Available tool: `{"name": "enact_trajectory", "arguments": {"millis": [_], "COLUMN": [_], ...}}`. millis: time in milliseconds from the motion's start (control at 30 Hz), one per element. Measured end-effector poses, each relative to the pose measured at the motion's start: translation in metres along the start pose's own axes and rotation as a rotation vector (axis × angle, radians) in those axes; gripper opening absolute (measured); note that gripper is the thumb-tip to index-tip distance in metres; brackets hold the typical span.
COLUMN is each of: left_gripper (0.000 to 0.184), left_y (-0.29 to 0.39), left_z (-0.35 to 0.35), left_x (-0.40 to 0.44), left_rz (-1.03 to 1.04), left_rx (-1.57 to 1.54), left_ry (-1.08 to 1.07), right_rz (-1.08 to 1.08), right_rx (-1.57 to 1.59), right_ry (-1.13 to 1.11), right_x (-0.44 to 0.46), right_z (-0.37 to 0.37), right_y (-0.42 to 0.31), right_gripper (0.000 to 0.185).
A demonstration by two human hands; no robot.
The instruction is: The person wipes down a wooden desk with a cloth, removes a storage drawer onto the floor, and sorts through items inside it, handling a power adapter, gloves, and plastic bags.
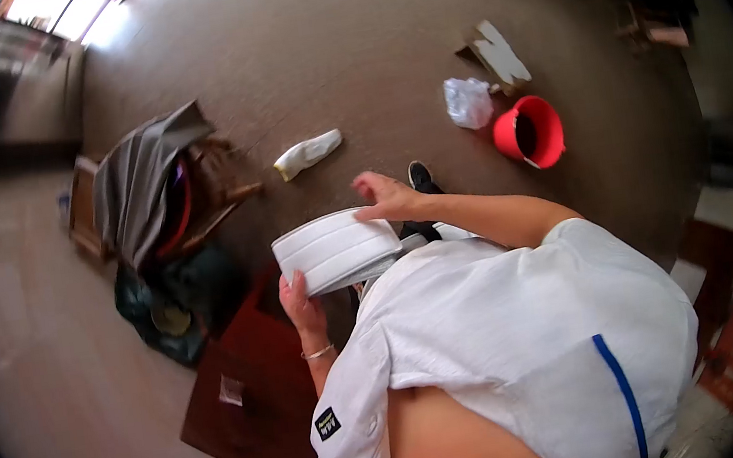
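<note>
A broad white padded piece with lengthwise seams (pixel 332 244) is held in front of my body. My left hand (pixel 301 303) grips its lower left edge, with the thumb on the face and the other fingers mostly hidden behind it. At its upper right corner is my right hand (pixel 385 196), thumb near the edge and fingers apart, slightly blurred. Grey material shows under the piece's lower right side.
A chair draped with grey cloth (pixel 136 179) stands at the left, above a dark red table (pixel 248 385). A white wrapped bundle (pixel 310 153), a clear plastic bag (pixel 468 103), a red bucket (pixel 546 129) and a white board (pixel 500 52) are on the floor (pixel 343 39).
</note>
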State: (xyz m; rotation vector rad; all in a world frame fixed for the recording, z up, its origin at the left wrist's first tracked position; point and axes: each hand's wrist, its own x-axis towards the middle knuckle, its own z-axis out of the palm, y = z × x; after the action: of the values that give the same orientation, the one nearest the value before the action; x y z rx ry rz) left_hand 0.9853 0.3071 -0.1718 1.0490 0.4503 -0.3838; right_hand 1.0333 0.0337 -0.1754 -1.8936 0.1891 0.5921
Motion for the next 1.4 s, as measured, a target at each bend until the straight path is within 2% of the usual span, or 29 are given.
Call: {"name": "enact_trajectory", "arguments": {"millis": [67, 167, 267, 367, 433, 500, 567, 600, 633, 700, 767, 800, 833, 900, 967, 1000, 1067, 1100, 1133, 1167, 1267, 1300, 1333, 1367, 1400], "left_gripper": [0.034, 0.035, 0.034, 0.036, 0.039, 0.04, 0.042, 0.039, 0.034, 0.03, 0.034, 0.038, 0.042, 0.049, 0.047, 0.047, 0.046, 0.045, 0.043, 0.041, 0.04, 0.039, 0.04, 0.041, 0.04], "left_y": [0.001, -0.014, -0.031, -0.071, -0.098, -0.13, -0.155, -0.166, -0.19, -0.234, -0.289, -0.305, -0.323, -0.362, -0.377, -0.379, -0.373, -0.37, -0.366, -0.364, -0.354, -0.351, -0.348, -0.35, -0.351], "left_z": [0.032, 0.093, 0.174, 0.233, 0.286, 0.29, 0.329, 0.346, 0.336, 0.324, 0.289, 0.284, 0.281, 0.274, 0.306, 0.317, 0.318, 0.313, 0.306, 0.299, 0.291, 0.29, 0.29, 0.298, 0.303], "left_x": [0.006, 0.025, 0.048, 0.075, 0.086, 0.11, 0.122, 0.13, 0.144, 0.161, 0.181, 0.189, 0.196, 0.208, 0.22, 0.227, 0.243, 0.252, 0.26, 0.268, 0.286, 0.289, 0.29, 0.291, 0.291], "left_rz": [-0.034, -0.08, -0.113, -0.142, -0.17, -0.431, -0.444, -0.478, -0.487, -0.498, -0.439, -0.298, -0.132, -0.108, -0.256, -0.267, -0.247, -0.212, -0.245, -0.278, -0.374, -0.375, -0.365, -0.397, -0.415], "left_rx": [0.086, 0.153, 0.151, 0.3, 0.198, -0.139, -0.111, 0.021, 0.118, 0.482, 0.906, 1.288, 1.659, 1.832, 2.136, 2.15, 2.131, 2.091, 2.028, 1.97, 1.852, 1.847, 1.838, 1.824, 1.82], "left_ry": [-0.031, -0.096, -0.179, -0.141, -0.138, -0.216, -0.226, -0.107, -0.067, -0.14, -0.404, -0.567, -0.728, -0.758, -0.69, -0.69, -0.724, -0.752, -0.722, -0.683, -0.65, -0.677, -0.717, -0.687, -0.692], "right_rz": [-0.323, -0.117, -0.031, 0.137, 0.204, 0.268, 0.346, 0.383, 0.321, 0.344, 0.75, 0.677, 0.748, 0.789, 0.855, 0.686, 0.738, 0.612, 0.663, 0.529, 0.675, 0.685, 0.715, 0.644, 0.62], "right_rx": [-0.123, 0.043, 0.221, 0.468, 0.793, 1.057, 1.085, 1.092, 1.173, 0.953, 0.701, 0.428, 0.462, 0.338, 0.366, 0.303, 0.24, 0.254, 0.219, 0.264, 0.221, 0.396, -0.466, 0.227, -0.225], "right_ry": [0.013, -0.472, -0.692, -0.813, -0.788, -0.81, -0.63, -0.537, -0.371, -0.057, 0.148, 0.264, 0.279, 0.275, 0.287, 0.528, 0.338, 0.532, 0.515, 0.717, 0.558, 0.548, 0.448, 0.567, 0.339], "right_x": [0.01, 0.003, 0.011, 0.007, -0.007, -0.011, -0.018, -0.018, -0.017, -0.014, -0.001, 0.015, 0.024, 0.049, 0.074, 0.091, 0.119, 0.138, 0.153, 0.167, 0.206, 0.235, 0.247, 0.213, 0.223], "right_z": [-0.023, -0.078, -0.128, -0.198, -0.24, -0.265, -0.292, -0.302, -0.298, -0.3, -0.306, -0.284, -0.288, -0.302, -0.323, -0.305, -0.346, -0.344, -0.36, -0.361, -0.36, -0.335, -0.288, -0.319, -0.3], "right_y": [0.009, -0.004, 0.041, 0.103, 0.141, 0.194, 0.245, 0.273, 0.31, 0.374, 0.437, 0.505, 0.53, 0.587, 0.639, 0.701, 0.749, 0.793, 0.822, 0.857, 0.927, 0.927, 0.892, 0.8, 0.771], "right_gripper": [0.072, 0.073, 0.075, 0.074, 0.062, 0.056, 0.055, 0.055, 0.055, 0.062, 0.076, 0.083, 0.083, 0.078, 0.075, 0.082, 0.125, 0.141, 0.15, 0.136, 0.06, 0.015, 0.02, 0.049, 0.014]}}
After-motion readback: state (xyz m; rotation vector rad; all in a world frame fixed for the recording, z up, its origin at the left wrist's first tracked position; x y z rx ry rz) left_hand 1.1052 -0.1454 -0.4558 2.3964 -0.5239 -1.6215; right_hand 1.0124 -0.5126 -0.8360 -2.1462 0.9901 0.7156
